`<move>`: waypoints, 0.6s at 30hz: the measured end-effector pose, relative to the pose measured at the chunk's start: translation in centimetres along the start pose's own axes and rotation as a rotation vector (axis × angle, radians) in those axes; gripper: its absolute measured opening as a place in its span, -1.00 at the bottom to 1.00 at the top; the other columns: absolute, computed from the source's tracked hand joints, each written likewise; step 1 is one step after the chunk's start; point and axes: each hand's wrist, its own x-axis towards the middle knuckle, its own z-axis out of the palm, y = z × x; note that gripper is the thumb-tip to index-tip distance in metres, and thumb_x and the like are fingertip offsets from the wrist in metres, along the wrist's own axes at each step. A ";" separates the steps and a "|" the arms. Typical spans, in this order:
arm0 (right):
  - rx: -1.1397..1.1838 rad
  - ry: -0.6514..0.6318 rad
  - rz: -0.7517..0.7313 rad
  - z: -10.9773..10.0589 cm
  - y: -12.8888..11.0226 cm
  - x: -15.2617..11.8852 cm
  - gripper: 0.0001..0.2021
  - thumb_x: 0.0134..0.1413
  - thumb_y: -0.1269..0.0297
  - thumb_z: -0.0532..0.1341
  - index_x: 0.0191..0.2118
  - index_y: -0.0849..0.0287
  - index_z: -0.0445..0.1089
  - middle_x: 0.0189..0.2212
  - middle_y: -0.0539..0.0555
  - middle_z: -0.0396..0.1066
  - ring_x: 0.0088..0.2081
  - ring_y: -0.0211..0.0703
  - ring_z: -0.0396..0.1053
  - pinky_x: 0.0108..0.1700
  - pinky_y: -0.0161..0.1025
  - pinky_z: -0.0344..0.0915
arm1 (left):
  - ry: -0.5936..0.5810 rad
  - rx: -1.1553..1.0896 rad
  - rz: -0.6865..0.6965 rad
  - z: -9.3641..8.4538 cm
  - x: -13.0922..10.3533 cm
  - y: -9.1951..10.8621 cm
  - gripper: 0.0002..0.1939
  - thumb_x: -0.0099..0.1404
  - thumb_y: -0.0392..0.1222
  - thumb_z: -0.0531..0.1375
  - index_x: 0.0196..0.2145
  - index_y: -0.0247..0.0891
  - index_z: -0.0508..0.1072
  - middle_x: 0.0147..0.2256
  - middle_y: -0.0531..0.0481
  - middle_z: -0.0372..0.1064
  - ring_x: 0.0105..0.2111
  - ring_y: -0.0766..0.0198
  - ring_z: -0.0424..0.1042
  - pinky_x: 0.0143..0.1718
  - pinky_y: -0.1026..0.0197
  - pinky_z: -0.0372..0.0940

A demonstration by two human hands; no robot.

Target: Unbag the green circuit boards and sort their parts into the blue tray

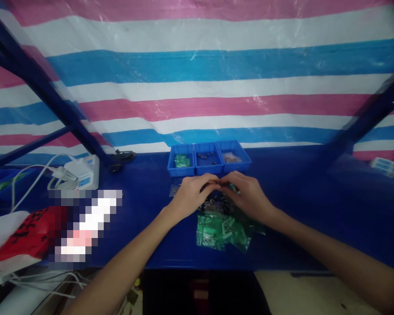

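Observation:
My left hand [193, 192] and my right hand [244, 190] meet fingertip to fingertip above the blue table, just in front of three blue trays. Both hands are closed in a pinch; whatever lies between the fingertips is too small to make out. Below them is a pile of small dark and metallic parts [215, 206]. Nearer the table's front edge lie green plastic bags [221, 232] with pale pieces inside. A small clear bag [174, 189] shows beside my left hand.
The left tray [170, 164] holds green packets, the middle tray [209, 168] a few small dark parts, the right tray [244, 166] pinkish pieces. A white power strip [92, 173] with cables and a red-and-white bag [36, 234] lie left. Blue frame posts [57, 103] rise at both sides.

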 end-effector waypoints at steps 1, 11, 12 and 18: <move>0.004 0.012 0.013 0.0 0.0 0.0 -0.95 0.27 0.31 0.22 -0.23 0.14 0.42 -0.36 0.06 0.46 -0.33 -0.12 0.40 -0.32 -0.22 0.29 | 0.004 0.013 0.011 0.0 0.0 0.0 -0.85 0.45 -0.25 0.15 -0.06 -0.19 0.46 -0.24 0.09 0.57 -0.29 0.35 0.55 -0.25 0.32 0.42; 0.002 0.094 0.036 -0.5 -0.4 0.2 -0.90 0.24 0.26 0.27 -0.27 0.16 0.43 -0.41 0.01 0.47 -0.40 -0.21 0.39 -0.36 -0.29 0.25 | -0.004 -0.115 -0.122 0.4 0.0 0.1 -0.88 0.38 -0.24 0.22 -0.14 -0.21 0.51 -0.29 0.04 0.53 -0.35 0.32 0.50 -0.35 0.30 0.36; 0.007 0.102 0.043 -0.6 -0.4 0.2 -0.91 0.24 0.26 0.27 -0.26 0.16 0.43 -0.40 0.01 0.47 -0.40 -0.21 0.39 -0.36 -0.29 0.25 | -0.008 -0.149 -0.148 0.4 0.0 0.2 -0.89 0.37 -0.23 0.22 -0.15 -0.21 0.51 -0.31 0.06 0.53 -0.37 0.33 0.49 -0.38 0.32 0.33; 0.030 0.097 0.024 -0.6 -0.3 0.3 -0.90 0.28 0.31 0.21 -0.16 0.15 0.46 -0.35 0.03 0.49 -0.39 -0.22 0.42 -0.37 -0.30 0.26 | -0.057 -0.222 -0.221 0.5 0.2 0.4 -0.89 0.39 -0.16 0.21 -0.18 -0.22 0.50 -0.38 0.08 0.50 -0.41 0.34 0.46 -0.38 0.33 0.26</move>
